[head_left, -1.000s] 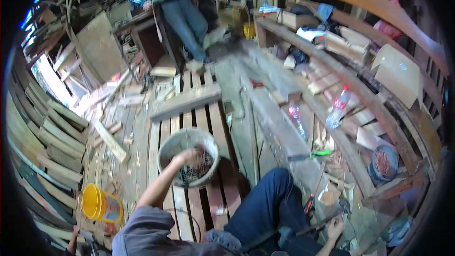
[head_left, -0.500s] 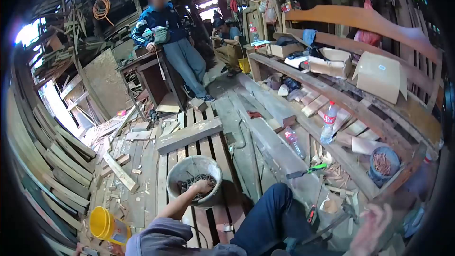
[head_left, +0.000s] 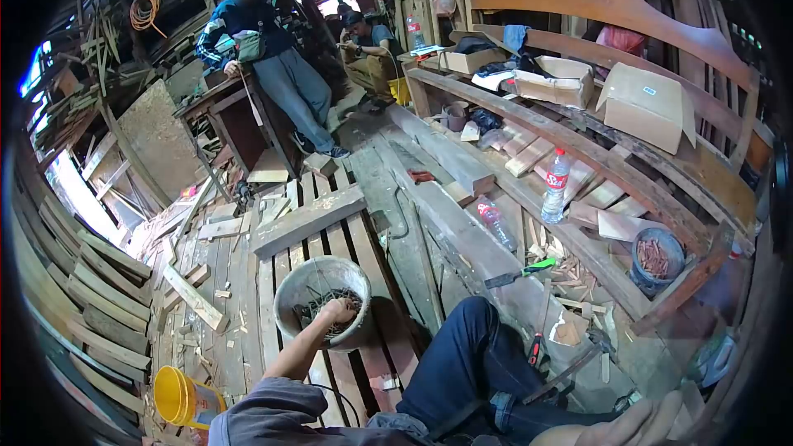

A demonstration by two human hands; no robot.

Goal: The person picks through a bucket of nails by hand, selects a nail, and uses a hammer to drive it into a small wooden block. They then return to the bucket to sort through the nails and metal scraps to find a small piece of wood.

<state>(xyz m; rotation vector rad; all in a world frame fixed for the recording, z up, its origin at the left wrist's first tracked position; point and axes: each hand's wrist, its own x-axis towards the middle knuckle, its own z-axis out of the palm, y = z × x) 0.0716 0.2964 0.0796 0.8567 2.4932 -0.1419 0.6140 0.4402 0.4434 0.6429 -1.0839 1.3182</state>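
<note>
My left hand [head_left: 339, 311] reaches down into a round grey bucket [head_left: 285, 291] on wooden slats. Its fingers are curled among thin, dark, nail-like pieces [head_left: 318, 306]; the fingertips are hidden, and I cannot make out what they grip. At the lower right edge, my right hand [head_left: 648, 423] is slightly blurred, its fingers loosely extended and nothing visible in them. A saw-like blade [head_left: 570, 372] lies on the floor near that hand. Farther off is a tool with a red and black handle [head_left: 535, 350].
A yellow bucket [head_left: 172, 395] stands at lower left. A wooden block [head_left: 310, 219] lies across the slats. On the right are a wooden bench [head_left: 529, 140], a plastic bottle [head_left: 555, 190], a green-handled tool [head_left: 520, 272] and a blue bucket [head_left: 677, 260]. Two people are at the back.
The view has shifted, so the surroundings appear farther left and higher. My right hand has come lower, its fingers less spread. My left hand stays inside the grey bucket.
</note>
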